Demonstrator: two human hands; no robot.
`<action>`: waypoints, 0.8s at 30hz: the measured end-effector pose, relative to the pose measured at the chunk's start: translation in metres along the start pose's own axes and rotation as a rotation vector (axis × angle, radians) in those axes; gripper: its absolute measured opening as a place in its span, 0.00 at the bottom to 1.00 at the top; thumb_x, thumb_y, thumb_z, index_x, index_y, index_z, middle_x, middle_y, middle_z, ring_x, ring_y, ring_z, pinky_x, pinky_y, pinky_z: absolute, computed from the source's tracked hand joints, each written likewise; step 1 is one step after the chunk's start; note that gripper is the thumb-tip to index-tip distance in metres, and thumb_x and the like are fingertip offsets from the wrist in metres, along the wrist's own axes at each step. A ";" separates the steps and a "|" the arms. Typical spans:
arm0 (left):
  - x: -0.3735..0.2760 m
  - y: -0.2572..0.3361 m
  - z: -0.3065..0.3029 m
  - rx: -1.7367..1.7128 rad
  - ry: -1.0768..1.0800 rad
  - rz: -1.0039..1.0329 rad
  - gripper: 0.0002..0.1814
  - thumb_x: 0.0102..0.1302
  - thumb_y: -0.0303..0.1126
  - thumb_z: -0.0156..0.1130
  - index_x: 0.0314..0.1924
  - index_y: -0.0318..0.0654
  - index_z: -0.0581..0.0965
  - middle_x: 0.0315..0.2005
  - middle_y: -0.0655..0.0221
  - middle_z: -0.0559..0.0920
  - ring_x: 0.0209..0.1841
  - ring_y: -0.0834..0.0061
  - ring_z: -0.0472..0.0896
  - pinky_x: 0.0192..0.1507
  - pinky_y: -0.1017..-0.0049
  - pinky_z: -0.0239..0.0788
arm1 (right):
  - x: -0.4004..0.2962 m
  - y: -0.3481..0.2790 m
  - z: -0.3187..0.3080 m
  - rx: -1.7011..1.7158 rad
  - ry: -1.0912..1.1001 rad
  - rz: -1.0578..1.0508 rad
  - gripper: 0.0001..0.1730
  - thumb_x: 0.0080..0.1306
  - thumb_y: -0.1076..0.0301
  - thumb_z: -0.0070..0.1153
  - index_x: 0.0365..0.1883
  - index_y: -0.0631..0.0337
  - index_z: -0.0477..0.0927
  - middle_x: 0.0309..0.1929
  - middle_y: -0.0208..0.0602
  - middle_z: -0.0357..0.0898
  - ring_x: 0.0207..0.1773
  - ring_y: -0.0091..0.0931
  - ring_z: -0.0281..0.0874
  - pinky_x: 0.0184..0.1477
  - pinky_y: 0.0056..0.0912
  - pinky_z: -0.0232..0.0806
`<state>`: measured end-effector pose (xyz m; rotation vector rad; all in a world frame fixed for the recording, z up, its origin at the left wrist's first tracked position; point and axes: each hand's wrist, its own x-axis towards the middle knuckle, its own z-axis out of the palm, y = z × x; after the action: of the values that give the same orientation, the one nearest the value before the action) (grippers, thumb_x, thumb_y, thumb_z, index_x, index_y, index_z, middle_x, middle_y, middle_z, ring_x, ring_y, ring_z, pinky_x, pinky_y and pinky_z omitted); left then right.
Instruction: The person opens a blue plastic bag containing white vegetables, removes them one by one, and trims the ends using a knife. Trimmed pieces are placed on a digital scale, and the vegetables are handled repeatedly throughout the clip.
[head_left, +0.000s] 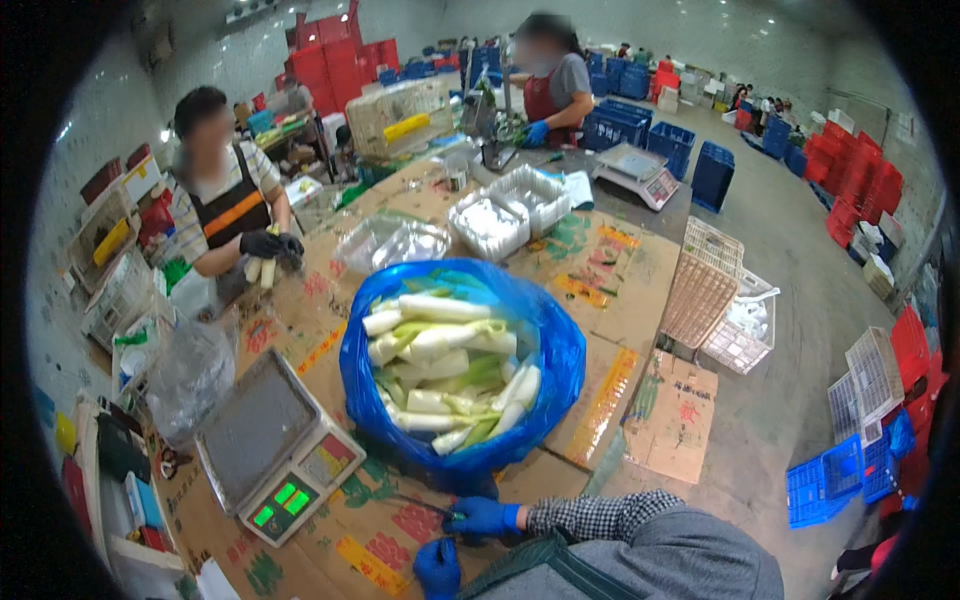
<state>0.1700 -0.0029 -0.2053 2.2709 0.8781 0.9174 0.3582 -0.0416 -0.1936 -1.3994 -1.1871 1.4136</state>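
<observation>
A blue plastic bag (559, 360) stands wide at its mouth on the cardboard-covered table (517, 480). Thick white-and-green vegetable stalks (442, 360) lie heaped inside it. Below the bag, my right hand (484, 517), in a blue glove, is closed around the handle of a knife, and the thin dark blade (412, 504) points left along the cardboard. My left hand (437, 568), gloved in blue too, is beside it near my body; its fingers are partly hidden, and I cannot make out anything in them. A digital scale (281, 450) with lit green displays sits left of the bag.
Clear plastic trays (487, 223) stand beyond the bag, before a second scale (637, 172). At left, a person in black gloves (266, 244) holds pale stalks. Another person (555, 97) works at the far end. Plastic crates (701, 281) stand by the table's right edge.
</observation>
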 end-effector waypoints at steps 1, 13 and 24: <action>0.004 -0.010 0.006 -0.046 -0.057 -0.013 0.08 0.62 0.31 0.57 0.28 0.36 0.78 0.21 0.57 0.78 0.24 0.60 0.76 0.28 0.68 0.67 | 0.000 0.002 -0.003 0.078 -0.010 0.014 0.16 0.65 0.56 0.50 0.32 0.62 0.77 0.27 0.38 0.76 0.30 0.25 0.71 0.35 0.32 0.66; 0.105 0.052 -0.030 -0.115 -0.088 0.142 0.17 0.55 0.31 0.65 0.45 0.36 0.76 0.39 0.58 0.79 0.41 0.60 0.77 0.43 0.68 0.69 | -0.098 -0.102 -0.137 -0.522 0.685 -0.392 0.25 0.56 0.74 0.59 0.54 0.53 0.74 0.48 0.38 0.77 0.43 0.32 0.79 0.46 0.30 0.70; 0.201 -0.001 -0.020 0.386 -0.336 0.626 0.12 0.53 0.33 0.62 0.39 0.42 0.77 0.36 0.66 0.77 0.46 0.63 0.74 0.58 0.60 0.58 | -0.132 -0.032 -0.126 -0.883 0.614 -0.109 0.13 0.53 0.67 0.58 0.39 0.53 0.77 0.33 0.40 0.73 0.35 0.39 0.75 0.34 0.38 0.68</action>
<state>0.2668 0.1492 -0.1136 3.0027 0.1941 0.5983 0.4896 -0.1513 -0.1244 -2.0997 -1.4744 0.2674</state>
